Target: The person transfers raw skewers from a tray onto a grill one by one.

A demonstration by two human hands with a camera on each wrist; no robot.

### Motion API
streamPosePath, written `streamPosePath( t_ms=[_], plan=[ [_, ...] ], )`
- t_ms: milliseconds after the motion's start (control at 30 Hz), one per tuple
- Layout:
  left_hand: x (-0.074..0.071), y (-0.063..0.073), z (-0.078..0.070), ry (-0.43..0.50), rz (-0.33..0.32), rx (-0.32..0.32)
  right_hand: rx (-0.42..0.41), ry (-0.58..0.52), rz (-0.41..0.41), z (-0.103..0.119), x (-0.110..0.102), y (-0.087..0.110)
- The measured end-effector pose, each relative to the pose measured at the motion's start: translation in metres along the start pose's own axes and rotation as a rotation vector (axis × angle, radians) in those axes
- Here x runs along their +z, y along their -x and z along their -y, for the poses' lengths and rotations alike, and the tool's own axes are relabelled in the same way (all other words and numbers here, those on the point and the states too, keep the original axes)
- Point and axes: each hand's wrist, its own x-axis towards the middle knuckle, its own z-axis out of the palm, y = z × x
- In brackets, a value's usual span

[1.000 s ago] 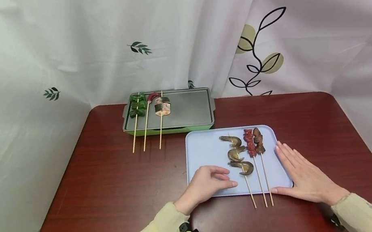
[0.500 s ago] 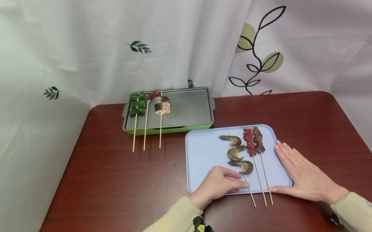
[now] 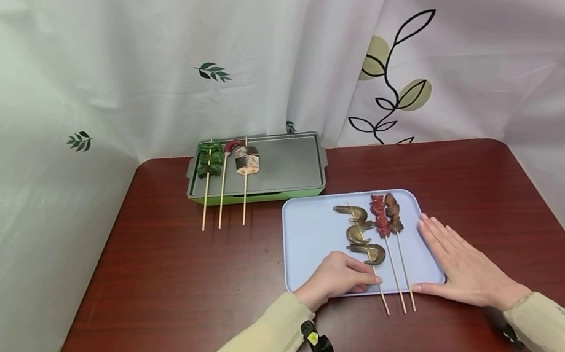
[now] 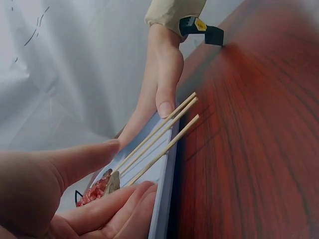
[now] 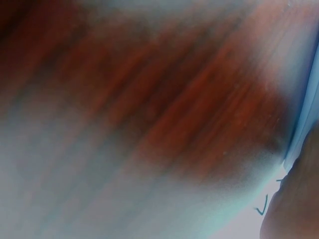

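A skewer of shrimp (image 3: 367,254), a skewer of red meat (image 3: 380,215) and a skewer of browned meat (image 3: 393,213) lie side by side on a pale blue tray (image 3: 302,228), their sticks overhanging its front edge. My left hand (image 3: 341,275) is at the shrimp skewer's bare stick. In the left wrist view the thumb (image 4: 92,159) stands apart from the fingers (image 4: 124,209), with the stick close by the fingertips. With straight fingers, my right hand (image 3: 466,267) rests along the tray's right rim, thumb at the front corner.
A grey grill plate (image 3: 288,162) on a green base stands behind the tray. On its left side lie a green pepper skewer (image 3: 209,160), a dark red curled piece on a stick (image 3: 231,146) and a skewer of pale, dark-banded pieces (image 3: 247,161). White curtains enclose the table (image 3: 164,270).
My left hand has moved right across the tray's front edge to the shrimp skewer's stick. The right hand, the tray and the skewers have stayed in place.
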Motion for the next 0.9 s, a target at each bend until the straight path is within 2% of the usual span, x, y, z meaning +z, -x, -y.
streamPosePath(
  t_ms=[167, 633, 900],
  plan=[
    [0.001, -0.002, -0.001, -0.05, -0.005, 0.002, -0.001, -0.006, 0.005, 0.001, 0.0, -0.001],
    [0.011, -0.007, -0.002, -0.108, -0.141, 0.025, -0.006, -0.013, 0.001, 0.001, -0.001, -0.001],
    [0.017, -0.016, -0.003, -0.153, -0.159, 0.018, -0.002, -0.022, 0.003, 0.001, -0.002, 0.0]
  ],
)
